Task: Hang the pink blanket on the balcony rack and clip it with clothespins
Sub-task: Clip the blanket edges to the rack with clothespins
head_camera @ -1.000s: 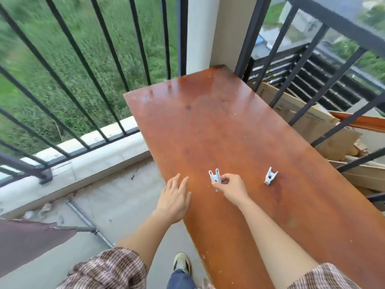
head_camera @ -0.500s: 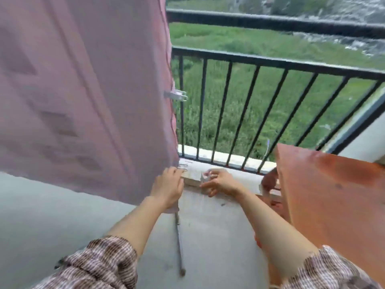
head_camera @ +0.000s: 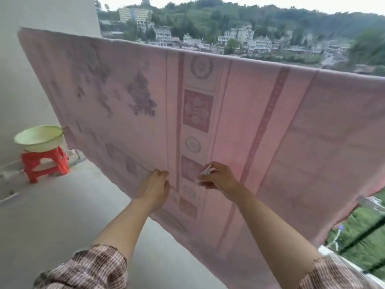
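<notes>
The blanket (head_camera: 270, 132) hung spread across the balcony. Its top edge ran from high beside the wall (head_camera: 31, 80) down toward the right, and whatever carried it was hidden under the fold. Its ragged bottom edge slanted from near the stool (head_camera: 44, 161) down to the right, ending above the ledge (head_camera: 333, 255).

The left hand (head_camera: 154, 190) lay against the cloth low in the middle with its fingers curled. Whether they pinched any fabric could not be told. Just beside it, the right hand (head_camera: 220, 180) pinched a white clothespin (head_camera: 205, 173) in front of the patterned stripe, well below the top edge.

Bare floor (head_camera: 62, 215) lay open to the left of the arms. At its far end a pale basin (head_camera: 39, 137) sat on the stool against the wall, its rim close to the blanket's left edge.
</notes>
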A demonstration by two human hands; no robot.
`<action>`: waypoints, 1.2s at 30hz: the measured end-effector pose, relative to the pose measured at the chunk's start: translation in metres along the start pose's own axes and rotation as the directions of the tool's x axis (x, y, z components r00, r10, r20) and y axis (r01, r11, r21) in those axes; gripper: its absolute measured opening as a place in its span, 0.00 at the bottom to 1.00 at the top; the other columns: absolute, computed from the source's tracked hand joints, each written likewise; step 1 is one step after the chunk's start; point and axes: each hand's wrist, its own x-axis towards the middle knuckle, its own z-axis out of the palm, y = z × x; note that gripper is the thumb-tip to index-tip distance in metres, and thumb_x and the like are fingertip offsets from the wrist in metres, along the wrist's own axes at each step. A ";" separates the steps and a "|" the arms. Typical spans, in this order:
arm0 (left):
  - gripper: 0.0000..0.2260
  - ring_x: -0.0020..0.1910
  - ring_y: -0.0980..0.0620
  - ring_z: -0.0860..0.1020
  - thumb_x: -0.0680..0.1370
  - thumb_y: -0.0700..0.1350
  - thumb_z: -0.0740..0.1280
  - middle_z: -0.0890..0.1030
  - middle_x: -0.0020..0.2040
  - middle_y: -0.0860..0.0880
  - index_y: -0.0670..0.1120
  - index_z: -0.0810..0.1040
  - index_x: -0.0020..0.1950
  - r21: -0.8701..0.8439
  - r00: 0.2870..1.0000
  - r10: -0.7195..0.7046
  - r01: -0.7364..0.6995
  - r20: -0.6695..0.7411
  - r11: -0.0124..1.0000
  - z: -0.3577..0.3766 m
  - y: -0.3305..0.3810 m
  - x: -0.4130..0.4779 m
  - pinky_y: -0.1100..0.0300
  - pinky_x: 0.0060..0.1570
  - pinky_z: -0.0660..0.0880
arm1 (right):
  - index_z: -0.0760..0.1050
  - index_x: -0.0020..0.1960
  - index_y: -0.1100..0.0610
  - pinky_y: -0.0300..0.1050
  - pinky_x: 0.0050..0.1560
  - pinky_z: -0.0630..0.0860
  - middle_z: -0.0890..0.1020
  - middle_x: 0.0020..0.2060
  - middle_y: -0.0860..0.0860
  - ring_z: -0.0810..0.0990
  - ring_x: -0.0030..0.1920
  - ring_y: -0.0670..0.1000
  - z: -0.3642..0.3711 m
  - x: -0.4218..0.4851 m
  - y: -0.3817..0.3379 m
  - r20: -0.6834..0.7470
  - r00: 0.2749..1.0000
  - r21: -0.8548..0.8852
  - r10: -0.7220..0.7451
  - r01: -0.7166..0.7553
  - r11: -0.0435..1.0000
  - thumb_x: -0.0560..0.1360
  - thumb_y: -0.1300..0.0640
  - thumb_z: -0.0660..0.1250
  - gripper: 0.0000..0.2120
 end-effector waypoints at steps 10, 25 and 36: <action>0.17 0.62 0.42 0.71 0.79 0.44 0.55 0.72 0.64 0.42 0.45 0.69 0.67 -0.046 0.943 -0.287 0.284 -0.166 0.958 -0.058 -0.185 0.154 0.52 0.54 0.71 | 0.73 0.37 0.58 0.39 0.28 0.78 0.79 0.31 0.57 0.80 0.28 0.54 0.172 0.228 -0.078 0.152 0.987 0.228 -0.055 0.019 0.974 0.73 0.63 0.70 0.08; 0.16 0.64 0.43 0.68 0.79 0.45 0.55 0.72 0.63 0.44 0.46 0.69 0.66 -0.073 0.862 -0.453 0.449 -0.227 0.890 -0.129 -0.490 0.345 0.51 0.56 0.70 | 0.76 0.47 0.63 0.42 0.42 0.78 0.79 0.40 0.58 0.78 0.39 0.52 0.464 0.526 -0.156 0.303 0.952 0.071 -0.043 0.023 0.997 0.75 0.66 0.67 0.02; 0.15 0.64 0.45 0.67 0.79 0.48 0.55 0.72 0.63 0.45 0.49 0.70 0.65 -0.153 0.862 -0.460 0.435 -0.215 0.887 -0.213 -0.765 0.488 0.51 0.58 0.69 | 0.77 0.31 0.57 0.37 0.23 0.65 0.77 0.24 0.50 0.70 0.27 0.49 0.696 0.702 -0.227 0.301 0.953 0.018 -0.041 0.038 0.999 0.75 0.65 0.62 0.14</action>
